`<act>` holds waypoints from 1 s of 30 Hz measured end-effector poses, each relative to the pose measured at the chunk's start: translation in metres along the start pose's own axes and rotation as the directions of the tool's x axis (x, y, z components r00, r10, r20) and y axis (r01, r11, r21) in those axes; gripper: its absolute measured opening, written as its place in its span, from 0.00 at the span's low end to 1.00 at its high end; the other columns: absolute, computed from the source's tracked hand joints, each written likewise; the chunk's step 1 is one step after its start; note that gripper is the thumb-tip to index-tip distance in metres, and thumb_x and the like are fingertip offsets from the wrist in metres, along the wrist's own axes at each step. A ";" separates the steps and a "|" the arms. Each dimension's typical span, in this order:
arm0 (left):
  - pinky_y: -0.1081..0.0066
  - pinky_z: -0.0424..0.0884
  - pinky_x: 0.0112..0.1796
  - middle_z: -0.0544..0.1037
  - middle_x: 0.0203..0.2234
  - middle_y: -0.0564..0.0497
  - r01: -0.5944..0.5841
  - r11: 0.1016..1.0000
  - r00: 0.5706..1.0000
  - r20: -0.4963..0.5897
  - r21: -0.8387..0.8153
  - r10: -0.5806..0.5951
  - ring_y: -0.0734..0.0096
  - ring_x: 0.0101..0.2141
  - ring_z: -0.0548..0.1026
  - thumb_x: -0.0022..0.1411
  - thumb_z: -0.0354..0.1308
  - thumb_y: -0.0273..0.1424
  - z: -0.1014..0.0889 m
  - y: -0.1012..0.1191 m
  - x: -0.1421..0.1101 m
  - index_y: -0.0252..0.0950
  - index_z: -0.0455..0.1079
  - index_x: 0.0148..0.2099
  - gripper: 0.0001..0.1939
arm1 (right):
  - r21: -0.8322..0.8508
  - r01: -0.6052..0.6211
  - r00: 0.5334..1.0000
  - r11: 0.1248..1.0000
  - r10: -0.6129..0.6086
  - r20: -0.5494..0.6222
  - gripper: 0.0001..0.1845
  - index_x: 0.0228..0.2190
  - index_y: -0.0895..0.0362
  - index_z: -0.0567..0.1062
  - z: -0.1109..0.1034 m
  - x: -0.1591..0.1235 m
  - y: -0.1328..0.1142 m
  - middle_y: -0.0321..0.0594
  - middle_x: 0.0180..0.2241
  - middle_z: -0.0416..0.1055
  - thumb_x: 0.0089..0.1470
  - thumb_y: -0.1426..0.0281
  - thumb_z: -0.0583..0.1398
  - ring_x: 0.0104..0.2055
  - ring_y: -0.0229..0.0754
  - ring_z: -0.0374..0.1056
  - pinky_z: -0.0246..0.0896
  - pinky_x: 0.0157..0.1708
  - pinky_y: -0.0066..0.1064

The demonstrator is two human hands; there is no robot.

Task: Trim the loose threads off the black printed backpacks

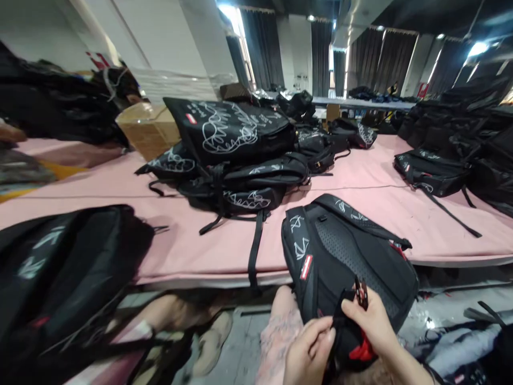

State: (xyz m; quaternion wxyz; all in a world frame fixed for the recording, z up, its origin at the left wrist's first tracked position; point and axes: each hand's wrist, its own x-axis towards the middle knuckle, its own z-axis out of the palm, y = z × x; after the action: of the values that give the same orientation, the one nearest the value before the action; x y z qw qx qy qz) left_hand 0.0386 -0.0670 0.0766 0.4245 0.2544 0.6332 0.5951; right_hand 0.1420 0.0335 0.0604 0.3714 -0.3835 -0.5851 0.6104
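A black backpack (344,256) with white scribble print and a red tag leans from my lap onto the pink table's (224,246) front edge, back panel up. My right hand (372,323) is closed on a black strap end of the backpack with a small buckle sticking up above the fingers. My left hand (308,350) pinches the same strap just to the left. A red lining patch shows under my right hand.
A pile of several matching black backpacks (236,160) lies mid-table, with more at the right (433,171) and far back. A cardboard box (148,128) stands at the back left. Another black bag (60,272) fills the near left. Legs and a shoe show under the table.
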 end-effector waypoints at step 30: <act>0.70 0.68 0.39 0.78 0.36 0.48 0.196 0.969 0.980 -0.007 -0.148 -0.199 0.62 0.38 0.73 0.46 0.63 0.36 -0.009 0.002 0.002 0.35 0.76 0.37 0.15 | -0.611 0.681 0.726 0.404 -0.479 0.494 0.08 0.36 0.58 0.71 -0.031 -0.006 -0.008 0.42 0.30 0.71 0.59 0.73 0.53 0.32 0.42 0.65 0.58 0.33 0.34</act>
State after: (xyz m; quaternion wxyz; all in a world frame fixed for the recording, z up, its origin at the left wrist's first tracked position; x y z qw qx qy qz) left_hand 0.0297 -0.0693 0.0778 0.4921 0.1517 0.6144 0.5977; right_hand 0.1730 0.0419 0.0684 0.2898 -0.1951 -0.9201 0.1771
